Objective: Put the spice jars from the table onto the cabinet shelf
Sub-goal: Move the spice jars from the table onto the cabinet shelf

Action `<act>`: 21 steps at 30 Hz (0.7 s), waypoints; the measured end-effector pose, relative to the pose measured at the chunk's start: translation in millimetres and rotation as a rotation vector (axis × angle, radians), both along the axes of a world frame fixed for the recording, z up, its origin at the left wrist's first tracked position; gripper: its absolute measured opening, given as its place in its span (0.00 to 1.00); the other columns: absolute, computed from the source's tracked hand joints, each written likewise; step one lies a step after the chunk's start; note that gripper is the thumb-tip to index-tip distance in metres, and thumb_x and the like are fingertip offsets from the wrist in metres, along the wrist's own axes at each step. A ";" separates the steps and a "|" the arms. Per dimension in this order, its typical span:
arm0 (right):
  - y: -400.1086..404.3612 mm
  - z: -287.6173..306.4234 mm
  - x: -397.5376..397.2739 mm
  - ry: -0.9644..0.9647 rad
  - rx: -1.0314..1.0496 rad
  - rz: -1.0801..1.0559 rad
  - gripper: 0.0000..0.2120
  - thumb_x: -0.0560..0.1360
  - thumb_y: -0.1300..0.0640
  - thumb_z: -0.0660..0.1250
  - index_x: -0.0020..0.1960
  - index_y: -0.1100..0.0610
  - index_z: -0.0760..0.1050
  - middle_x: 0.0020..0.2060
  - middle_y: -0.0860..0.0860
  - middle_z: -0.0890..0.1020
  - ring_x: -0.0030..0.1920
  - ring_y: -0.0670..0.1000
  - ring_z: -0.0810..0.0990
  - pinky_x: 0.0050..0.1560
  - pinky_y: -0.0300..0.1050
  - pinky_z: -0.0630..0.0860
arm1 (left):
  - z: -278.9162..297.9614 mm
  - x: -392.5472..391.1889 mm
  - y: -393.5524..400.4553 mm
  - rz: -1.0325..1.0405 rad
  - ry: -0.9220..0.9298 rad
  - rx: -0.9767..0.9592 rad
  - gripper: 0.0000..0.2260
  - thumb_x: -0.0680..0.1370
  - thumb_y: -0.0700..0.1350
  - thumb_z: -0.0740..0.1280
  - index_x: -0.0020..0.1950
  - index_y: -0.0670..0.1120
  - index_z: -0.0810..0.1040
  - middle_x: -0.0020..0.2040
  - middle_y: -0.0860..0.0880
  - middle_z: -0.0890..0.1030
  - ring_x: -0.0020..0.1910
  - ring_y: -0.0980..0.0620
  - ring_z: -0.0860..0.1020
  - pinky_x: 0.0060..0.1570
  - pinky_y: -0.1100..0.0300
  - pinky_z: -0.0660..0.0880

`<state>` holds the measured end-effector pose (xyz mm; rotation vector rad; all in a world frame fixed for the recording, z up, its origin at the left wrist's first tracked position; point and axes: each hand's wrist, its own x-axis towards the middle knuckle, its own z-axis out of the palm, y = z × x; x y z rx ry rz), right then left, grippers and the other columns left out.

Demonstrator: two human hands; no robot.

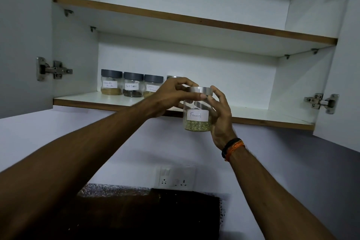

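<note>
We hold a clear glass jar with a silver metal lid and a white "Fennel" label [197, 111] just in front of the lower white cabinet shelf with a brown edge [81, 101]; our right hand [221, 117] wraps its side, and our left hand [171, 96] pinches the lid rim; on that shelf, left of the held jar, stand three clear grey-lidded labelled spice jars [132, 86] in a row; a silver lid [172, 77] shows behind our left hand.

Bare forearms; black-and-orange wristbands [232, 148]
</note>
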<state>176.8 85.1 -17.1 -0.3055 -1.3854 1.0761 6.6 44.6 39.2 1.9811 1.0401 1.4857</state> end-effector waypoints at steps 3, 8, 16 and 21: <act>9.6 5.2 1.6 0.015 -0.014 0.004 0.20 0.76 0.45 0.63 0.65 0.49 0.77 0.59 0.50 0.83 0.59 0.54 0.82 0.55 0.52 0.81 | 7.6 -1.7 7.7 0.025 0.003 0.027 0.17 0.67 0.52 0.80 0.53 0.49 0.84 0.50 0.47 0.85 0.49 0.48 0.85 0.47 0.50 0.84; 35.3 16.0 1.1 -0.088 -0.061 -0.413 0.13 0.76 0.48 0.64 0.50 0.55 0.83 0.47 0.51 0.85 0.51 0.55 0.83 0.52 0.52 0.80 | 25.6 -10.9 25.0 0.051 0.004 0.041 0.18 0.70 0.51 0.78 0.56 0.46 0.82 0.52 0.45 0.85 0.51 0.44 0.84 0.46 0.50 0.84; 84.1 13.9 12.5 -0.752 0.343 -1.110 0.10 0.74 0.59 0.65 0.52 0.58 0.81 0.44 0.54 0.84 0.46 0.55 0.80 0.44 0.43 0.74 | 46.5 -18.5 66.0 0.118 0.000 0.043 0.22 0.67 0.55 0.78 0.56 0.45 0.81 0.53 0.46 0.84 0.51 0.43 0.83 0.48 0.47 0.84; 97.6 3.4 11.8 -0.902 0.369 -1.304 0.13 0.76 0.52 0.59 0.41 0.56 0.79 0.33 0.51 0.80 0.33 0.51 0.73 0.33 0.41 0.66 | 51.2 -19.9 99.6 0.145 0.017 0.035 0.22 0.67 0.55 0.78 0.56 0.46 0.81 0.53 0.47 0.84 0.52 0.43 0.83 0.48 0.47 0.83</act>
